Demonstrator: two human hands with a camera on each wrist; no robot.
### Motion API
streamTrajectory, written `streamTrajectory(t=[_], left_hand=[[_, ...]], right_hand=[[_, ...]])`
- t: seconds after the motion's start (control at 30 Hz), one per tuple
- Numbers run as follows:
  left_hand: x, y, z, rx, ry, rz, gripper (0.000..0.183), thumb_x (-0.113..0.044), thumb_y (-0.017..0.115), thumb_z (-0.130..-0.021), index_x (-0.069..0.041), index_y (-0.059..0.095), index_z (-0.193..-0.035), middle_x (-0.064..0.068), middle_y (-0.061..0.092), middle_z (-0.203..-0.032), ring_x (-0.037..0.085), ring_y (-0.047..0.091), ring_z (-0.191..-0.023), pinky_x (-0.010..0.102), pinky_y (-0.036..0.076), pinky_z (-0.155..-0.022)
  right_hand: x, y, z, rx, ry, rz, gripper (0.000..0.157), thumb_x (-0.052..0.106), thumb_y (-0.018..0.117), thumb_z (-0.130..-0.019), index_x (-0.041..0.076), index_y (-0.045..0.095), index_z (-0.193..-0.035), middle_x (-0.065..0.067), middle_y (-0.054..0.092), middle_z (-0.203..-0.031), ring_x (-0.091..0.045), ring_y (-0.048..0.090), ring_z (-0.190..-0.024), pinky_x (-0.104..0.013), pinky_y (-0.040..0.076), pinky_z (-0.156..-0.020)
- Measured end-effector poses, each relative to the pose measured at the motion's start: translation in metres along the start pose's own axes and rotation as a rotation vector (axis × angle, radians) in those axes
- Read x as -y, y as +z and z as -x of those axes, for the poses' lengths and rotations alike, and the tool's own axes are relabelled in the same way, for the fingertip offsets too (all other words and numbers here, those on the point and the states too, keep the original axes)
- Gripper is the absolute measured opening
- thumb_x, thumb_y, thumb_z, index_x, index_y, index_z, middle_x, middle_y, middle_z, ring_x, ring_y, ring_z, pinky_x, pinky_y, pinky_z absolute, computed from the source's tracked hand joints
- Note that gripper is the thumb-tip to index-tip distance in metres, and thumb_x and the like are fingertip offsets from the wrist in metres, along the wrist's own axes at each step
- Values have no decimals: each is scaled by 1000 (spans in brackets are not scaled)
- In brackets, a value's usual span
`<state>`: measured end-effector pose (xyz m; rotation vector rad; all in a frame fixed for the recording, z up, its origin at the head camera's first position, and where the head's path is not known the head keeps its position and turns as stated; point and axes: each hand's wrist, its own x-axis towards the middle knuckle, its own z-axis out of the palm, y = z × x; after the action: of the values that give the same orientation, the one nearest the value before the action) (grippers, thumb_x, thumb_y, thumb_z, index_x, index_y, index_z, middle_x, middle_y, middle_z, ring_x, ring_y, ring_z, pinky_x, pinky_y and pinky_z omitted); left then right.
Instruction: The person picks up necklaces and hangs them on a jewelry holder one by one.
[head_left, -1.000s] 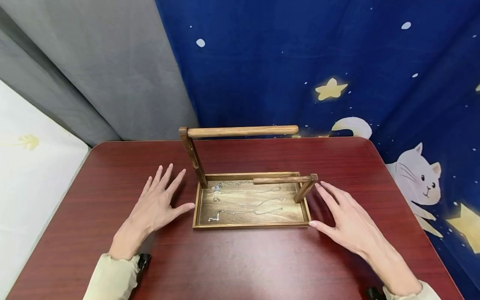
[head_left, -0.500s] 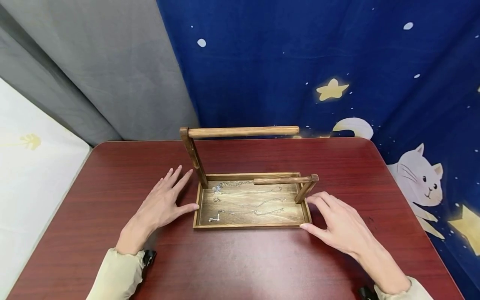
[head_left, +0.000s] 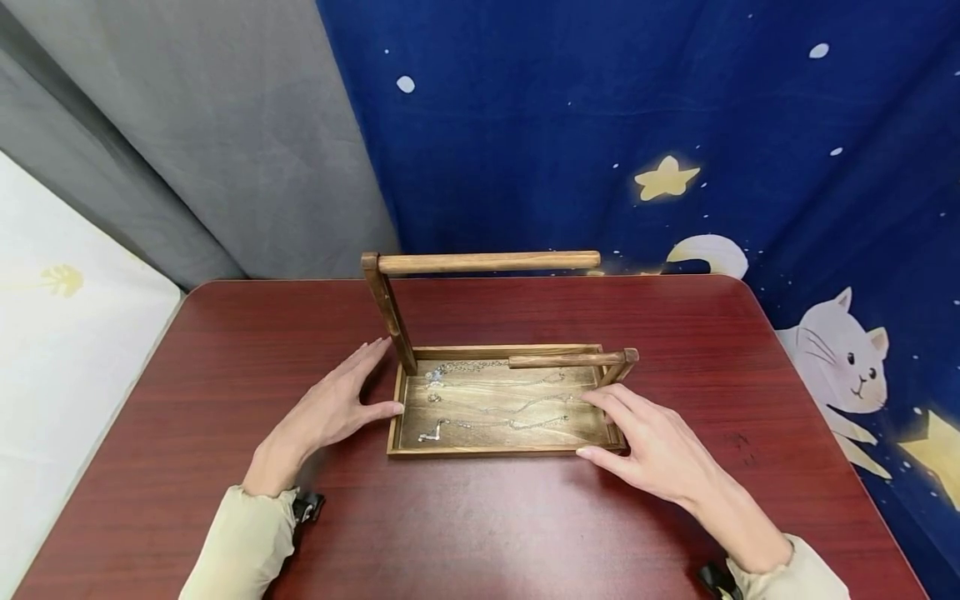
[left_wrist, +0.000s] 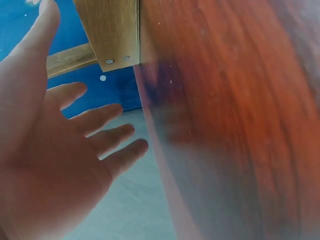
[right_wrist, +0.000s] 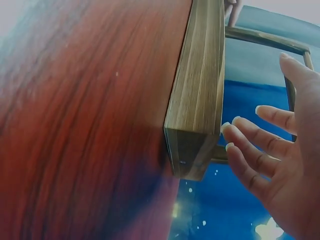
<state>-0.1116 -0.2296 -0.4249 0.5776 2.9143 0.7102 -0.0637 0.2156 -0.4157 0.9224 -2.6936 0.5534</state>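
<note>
A shallow wooden tray sits on the table with several thin chain necklaces laid across its floor. One necklace carries a silvery pendant near the front left. My left hand is beside the tray's left end, fingers extended, thumb tip at the rim. Over the right end reaches my right hand, its fingers loosely bent above the tray floor and its thumb by the front edge. In the right wrist view that hand holds nothing, fingertips near the tray wall. The left palm is bare too.
From the tray's left end rises a tall post with a horizontal wooden bar. A lower bar juts inward from a short post at the right. The reddish-brown table ends at curtains, grey and blue.
My right hand has moved left, from beside the tray to over its right end. My left hand has shifted right, closer to the left rim. The tray and necklaces stay put.
</note>
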Motion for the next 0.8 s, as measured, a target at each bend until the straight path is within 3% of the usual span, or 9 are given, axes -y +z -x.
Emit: streamTrajectory(t=[0.3,0.6,0.8], left_hand=[[-1,-1,-6,-40,27,139,89,-46,77,-86,-9,34,-155,12,45,-151,32,46,-135,50,38,-107],[3,2,-11,7,15,269,84,-41,80,-84,-8,41,-151,14,57,-140,31,56,-125,48,44,-101],[5,3,-15,46,9,358,84,-32,81,-84,-2,39,-150,19,58,-136,35,61,-118,49,48,-97]], right_hand=[[7,9,-6,28,-7,-132,56,42,79,-84,19,60,-131,6,63,-111,-7,63,-88,-33,53,-72],[11,19,-19,50,-39,-260,51,38,77,-87,20,60,-131,7,63,-106,-6,61,-89,-24,47,-70],[13,23,-24,105,7,-404,46,28,76,-89,16,60,-131,3,65,-107,-7,62,-86,-28,51,-69]])
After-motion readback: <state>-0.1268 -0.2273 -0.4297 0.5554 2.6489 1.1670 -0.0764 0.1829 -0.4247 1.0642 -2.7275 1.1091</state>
